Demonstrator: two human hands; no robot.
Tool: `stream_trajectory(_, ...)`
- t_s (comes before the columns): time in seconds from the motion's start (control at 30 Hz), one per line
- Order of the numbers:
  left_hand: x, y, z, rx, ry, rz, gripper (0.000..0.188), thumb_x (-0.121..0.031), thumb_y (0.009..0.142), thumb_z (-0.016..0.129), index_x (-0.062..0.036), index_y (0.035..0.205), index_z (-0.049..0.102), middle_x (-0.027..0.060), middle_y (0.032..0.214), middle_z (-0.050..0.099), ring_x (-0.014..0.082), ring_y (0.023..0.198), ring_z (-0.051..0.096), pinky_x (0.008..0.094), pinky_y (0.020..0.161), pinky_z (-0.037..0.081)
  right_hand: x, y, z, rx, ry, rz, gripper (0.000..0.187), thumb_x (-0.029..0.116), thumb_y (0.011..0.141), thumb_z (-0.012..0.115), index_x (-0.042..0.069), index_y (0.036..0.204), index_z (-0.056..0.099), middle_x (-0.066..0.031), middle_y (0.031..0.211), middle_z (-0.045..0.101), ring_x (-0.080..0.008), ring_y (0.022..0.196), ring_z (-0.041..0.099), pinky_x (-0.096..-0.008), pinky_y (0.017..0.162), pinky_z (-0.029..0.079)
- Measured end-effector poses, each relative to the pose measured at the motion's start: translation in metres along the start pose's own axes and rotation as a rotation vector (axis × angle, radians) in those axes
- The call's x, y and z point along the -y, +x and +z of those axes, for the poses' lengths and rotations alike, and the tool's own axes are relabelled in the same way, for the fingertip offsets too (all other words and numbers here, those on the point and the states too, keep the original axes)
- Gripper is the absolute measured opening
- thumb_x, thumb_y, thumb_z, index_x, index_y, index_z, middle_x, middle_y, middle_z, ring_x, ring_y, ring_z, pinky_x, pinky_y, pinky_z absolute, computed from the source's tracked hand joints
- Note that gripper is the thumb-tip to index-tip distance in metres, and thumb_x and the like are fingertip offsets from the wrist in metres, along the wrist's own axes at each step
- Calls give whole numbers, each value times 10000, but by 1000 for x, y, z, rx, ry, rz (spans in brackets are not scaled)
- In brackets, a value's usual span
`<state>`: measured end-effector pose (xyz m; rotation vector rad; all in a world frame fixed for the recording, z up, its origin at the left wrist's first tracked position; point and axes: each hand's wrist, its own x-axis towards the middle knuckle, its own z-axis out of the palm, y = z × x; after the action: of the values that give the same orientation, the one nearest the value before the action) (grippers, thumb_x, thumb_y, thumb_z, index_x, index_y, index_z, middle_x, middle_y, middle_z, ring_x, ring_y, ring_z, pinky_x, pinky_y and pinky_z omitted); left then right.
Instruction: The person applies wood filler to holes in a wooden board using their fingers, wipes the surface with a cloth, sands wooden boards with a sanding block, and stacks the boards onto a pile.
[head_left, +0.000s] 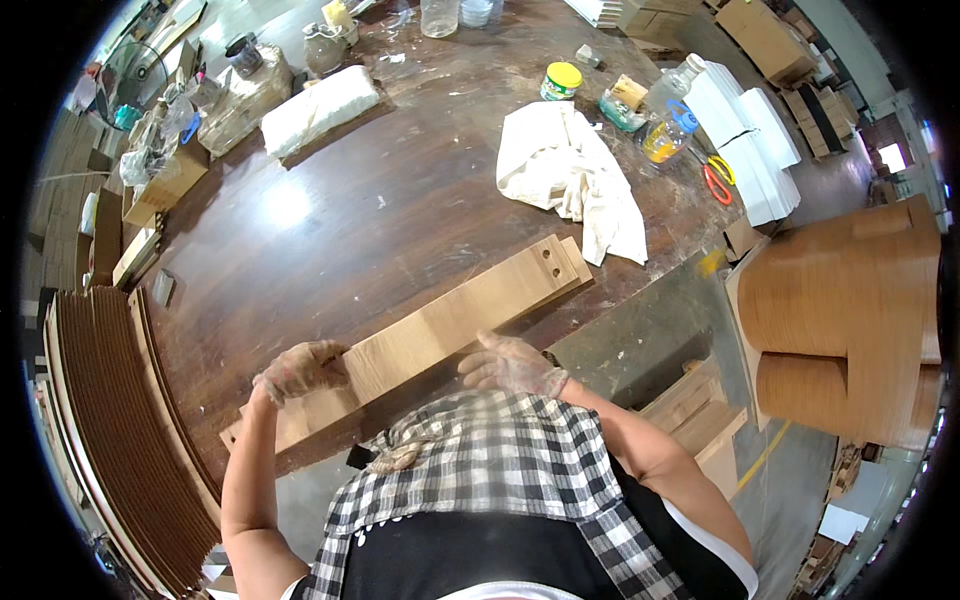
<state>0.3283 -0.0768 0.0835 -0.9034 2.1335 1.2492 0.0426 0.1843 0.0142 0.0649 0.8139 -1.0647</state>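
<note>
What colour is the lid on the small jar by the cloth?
Yellow lid, on a green jar; the head view shows it.

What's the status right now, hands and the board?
Left hand flat on the long wooden board. Right hand open at its near edge. Board lies diagonally on table. White cloth beyond, clear.

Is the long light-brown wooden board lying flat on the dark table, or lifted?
Flat: long light-brown wooden board lies on dark wooden table; left hand and right hand rest on it.

Both gloved hands rest on a long board lying on the counter: left hand at seven o'clock, right hand at six. A cloth lies at one o'clock.
</note>
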Motion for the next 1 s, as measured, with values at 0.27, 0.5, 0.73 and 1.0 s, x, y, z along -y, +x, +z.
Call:
stream_trajectory(0.27, -27, -11, 61, -496, 521, 45, 1051, -354, 615, 927, -62, 1488, 417, 158, 1396, 531, 354, 1310, 479, 492, 1099, 393, 6, -2, 1, -14, -96, -19, 527, 409, 1093, 402, -57, 1289, 552, -166, 1083, 706, -212, 897, 727, -291, 738, 618)
stream_trajectory(0.5, -35, -8, 70, -499, 454, 72, 961, -297, 678, 883, -25, 1477, 423, 173, 1379, 544, 344, 1298, 504, 483, 1096, 395, 15, -17, 17, -28, -299, -97, 418, 270, 1080, 470, -90, 1267, 570, -211, 1138, 697, -259, 934, 728, -317, 773, 600)
stream_trajectory(0.73, -28, -4, 75, -643, 330, 225, 642, -214, 826, 698, 17, 1393, 504, 220, 1297, 599, 380, 1228, 568, 472, 1048, 436, 14, -20, 52, -368, -390, -74, 327, 189, 1058, 528, -120, 1112, 621, -163, 832, 633, -127, 677, 583, -195, 563, 481)
stream_trajectory(1.0, -27, -13, 76, -671, 287, 175, 650, -231, 789, 718, -11, 1372, 531, 184, 1271, 618, 344, 1201, 588, 450, 1035, 438, 28, 6, 47, -177, -1299, -765, 196, 82, 970, 648, 15, 1148, 694, -110, 935, 723, -195, 811, 688, -297, 759, 549)
